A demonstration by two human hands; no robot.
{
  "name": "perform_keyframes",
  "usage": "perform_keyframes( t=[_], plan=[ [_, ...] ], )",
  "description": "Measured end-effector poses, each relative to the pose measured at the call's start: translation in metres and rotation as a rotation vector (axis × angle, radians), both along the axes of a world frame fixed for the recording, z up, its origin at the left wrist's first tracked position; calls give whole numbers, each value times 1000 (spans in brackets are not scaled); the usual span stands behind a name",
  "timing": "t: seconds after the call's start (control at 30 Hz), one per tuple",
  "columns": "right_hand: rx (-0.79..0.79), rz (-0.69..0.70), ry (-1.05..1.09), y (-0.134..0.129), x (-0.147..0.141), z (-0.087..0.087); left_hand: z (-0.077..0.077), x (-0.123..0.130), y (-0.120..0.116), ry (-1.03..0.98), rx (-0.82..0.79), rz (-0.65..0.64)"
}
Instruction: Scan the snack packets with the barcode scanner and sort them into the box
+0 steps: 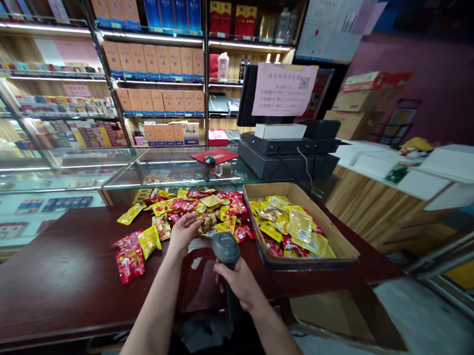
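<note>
My left hand [184, 234] reaches over the near edge of a pile of snack packets [185, 204], its fingers stretched out. Beside its fingertips lies a shiny gold-brown packet [208, 225]; whether they touch it I cannot tell. In my right hand [239, 282] is a dark barcode scanner [226, 247], gripped by its handle, its head towards the pile. A red packet [129, 257] and a yellow packet [149, 241] lie left of my left hand. To the right stands an open cardboard box [305, 264] holding several yellow and red packets [299, 224].
The dark red wooden table [67, 271] meets a glass counter [161, 173] behind. A monitor and till [287, 151] stand behind the box. Another open carton [331, 310] is below the table edge at right. Shelves of boxed goods [155, 62] line the wall.
</note>
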State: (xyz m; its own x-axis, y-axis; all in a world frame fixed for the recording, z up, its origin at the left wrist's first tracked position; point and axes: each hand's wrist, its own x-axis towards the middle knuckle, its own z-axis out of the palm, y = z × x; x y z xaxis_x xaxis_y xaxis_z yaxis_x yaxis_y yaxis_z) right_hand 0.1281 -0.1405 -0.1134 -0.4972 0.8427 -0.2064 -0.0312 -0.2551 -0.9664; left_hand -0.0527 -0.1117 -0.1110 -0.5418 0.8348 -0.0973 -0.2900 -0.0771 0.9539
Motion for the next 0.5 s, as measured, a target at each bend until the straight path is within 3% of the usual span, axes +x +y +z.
perform_keyframes(
  t=[0.17,0.33,0.5],
  plan=[
    [51,-252,135,22,8,14,6,9,-7,24,-50,-108],
    [-275,-125,274,44,19,38,14,22,-12,0,-106,-286],
    [-373,-29,273,51,38,52,26,30,-15,-91,-160,-424]
  ],
)
